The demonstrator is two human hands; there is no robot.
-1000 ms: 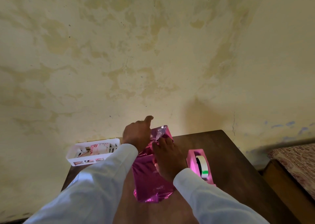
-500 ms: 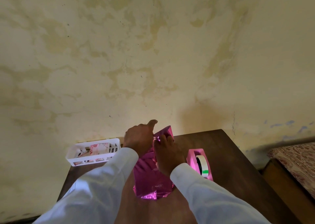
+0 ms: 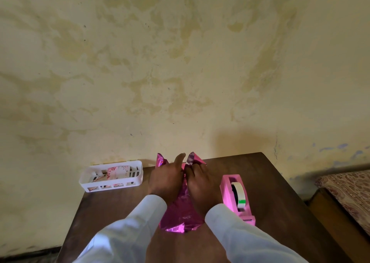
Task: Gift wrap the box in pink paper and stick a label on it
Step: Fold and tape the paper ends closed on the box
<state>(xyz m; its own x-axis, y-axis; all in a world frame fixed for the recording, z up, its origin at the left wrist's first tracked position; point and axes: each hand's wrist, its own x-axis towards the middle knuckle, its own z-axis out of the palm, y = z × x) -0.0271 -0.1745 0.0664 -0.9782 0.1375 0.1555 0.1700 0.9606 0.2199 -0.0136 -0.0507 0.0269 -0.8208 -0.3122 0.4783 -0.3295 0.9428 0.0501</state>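
1. Basket [image 3: 111,177]: white plastic with slotted sides, at the far left corner of the table [image 3: 280,202], against the wall. It held floral printed cards [image 3: 118,172], lying loosely.

2. Left hand [image 3: 166,179]: white sleeve, back of the hand upward, laid on the left half of the wrapped package. The forefinger was straight and pointed toward the wall. The other fingers were hidden under the hand, so whether they gripped anything could not be told.

3. Pink paper [image 3: 181,212]: shiny metallic foil, magenta and creased, with bright highlights along the near edge. It covered the box completely, so no part of the box itself showed. The package lay in the middle of the table, running from near to far, between the basket and the tape dispenser. At the far end two pointed flaps stood up, one to the left of the left hand and one behind the right hand's fingertips. The right flap showed a silvery underside.

4. Right hand [image 3: 202,184]: white sleeve, laid on the right half of the package, touching the left hand. Its fingers curled at the base of the right flap and pinched it.

5. Tape dispenser [image 3: 236,198]: pink, just right of the package, holding a roll of tape [image 3: 240,192] with a green end.

6. Patterned cushion [image 3: 348,190]: far right, off the table.
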